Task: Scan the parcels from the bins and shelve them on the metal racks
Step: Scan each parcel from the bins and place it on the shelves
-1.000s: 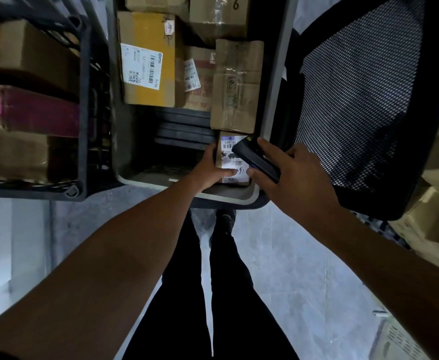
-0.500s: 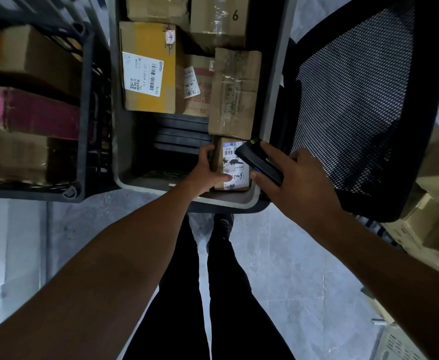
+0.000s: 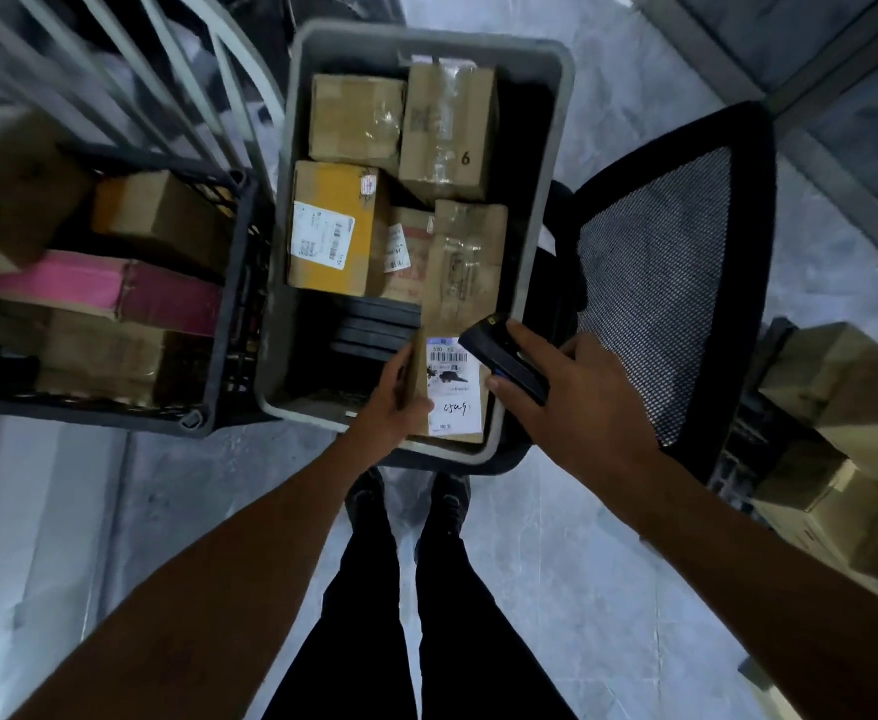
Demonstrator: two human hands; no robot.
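A grey bin (image 3: 426, 36) is holding brown parcels (image 3: 356, 116) and a yellow parcel (image 3: 333, 184); a pink box (image 3: 63, 283) is lying in a black crate (image 3: 229, 304); a black mesh chair (image 3: 655, 283) is standing alongside.

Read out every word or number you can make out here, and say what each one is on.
"6": on the tall cardboard box at the far end of the grey bin.
"530": top of the white label on the parcel held by the left hand.
Handwriting lower on that label: illegible.
The shipping label on the yellow box: too blurred.
The scanner in the right hand: no text shows.
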